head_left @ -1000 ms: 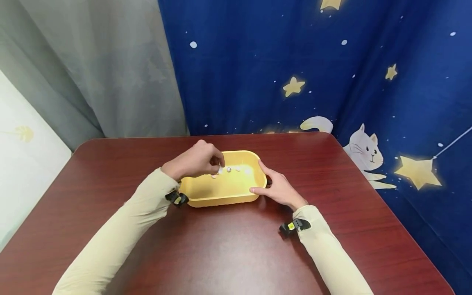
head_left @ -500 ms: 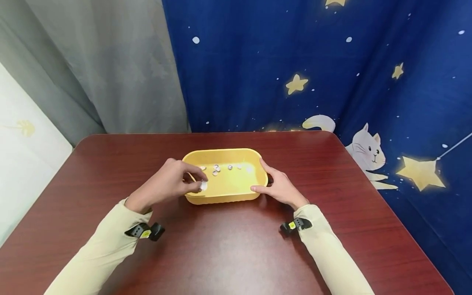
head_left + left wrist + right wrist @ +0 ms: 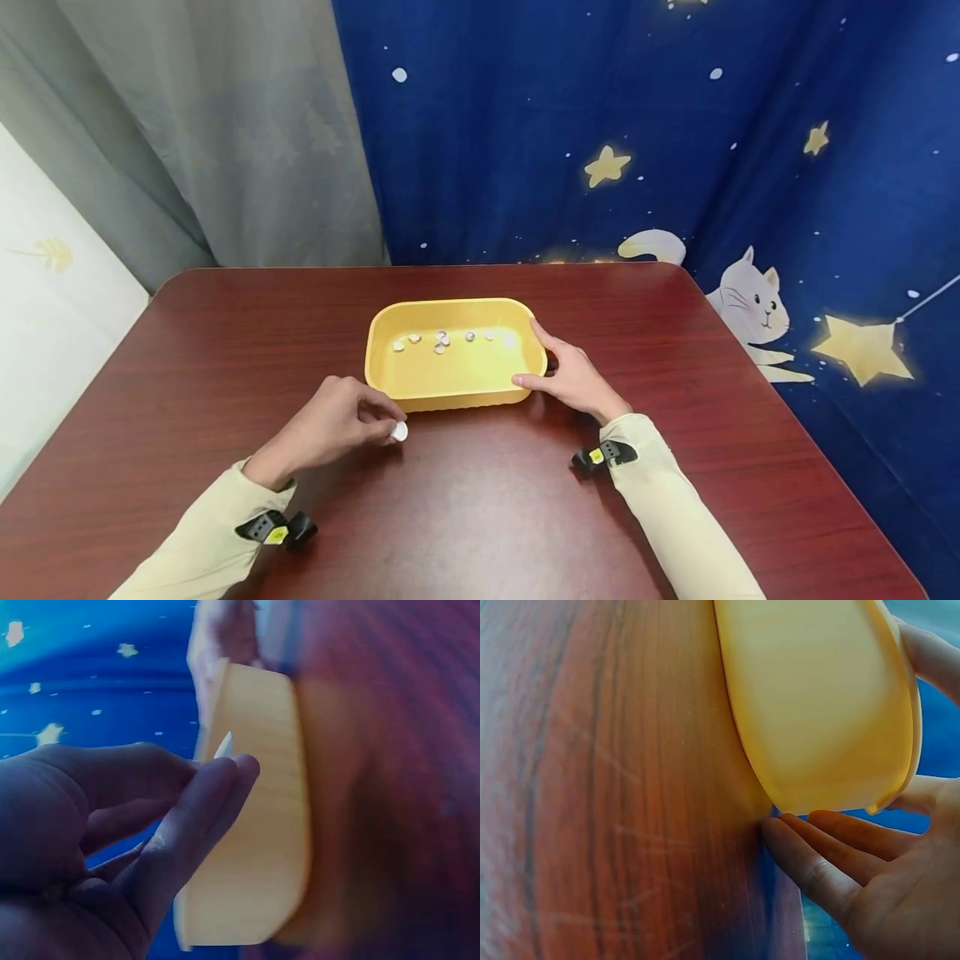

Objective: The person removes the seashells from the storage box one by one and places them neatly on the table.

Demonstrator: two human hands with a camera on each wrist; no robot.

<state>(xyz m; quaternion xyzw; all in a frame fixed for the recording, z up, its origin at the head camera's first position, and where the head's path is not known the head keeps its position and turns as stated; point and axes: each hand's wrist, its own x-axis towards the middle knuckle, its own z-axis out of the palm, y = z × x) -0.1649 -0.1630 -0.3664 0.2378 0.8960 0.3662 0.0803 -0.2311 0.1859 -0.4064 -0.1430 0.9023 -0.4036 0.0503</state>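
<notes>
In the head view, the left hand (image 3: 337, 421) pinches a white disc (image 3: 400, 431) between thumb and fingertips, the disc's round face turned up toward the camera; from this pinch, the yellow tray (image 3: 450, 393) lies beyond and to the right, its near-left corner just past the fingertips. The disc is therefore outside the near wall, on the person's side, and whether it touches the tabletop (image 3: 480, 492) cannot be told. The tray's long axis runs sideways, away to the right of the pinch, toward the right hand (image 3: 573, 383), which holds the tray's far end with its thumb over the near rim and its forefinger up along the end. Small whitish pieces (image 3: 440, 339) lie inside, beyond the pinch, most of them toward the far wall. Of the two hands, the left is plainly nearer to the disc and to the tray's left end. In the left wrist view, the disc shows almost edge-on as a thin sliver between the fingertips, with the tray's outer side behind it and the right hand at the tray's other end. In the right wrist view, the right hand has two digits over the rim and the others spread beneath, beside the outer wall; the disc is out of this view.
</notes>
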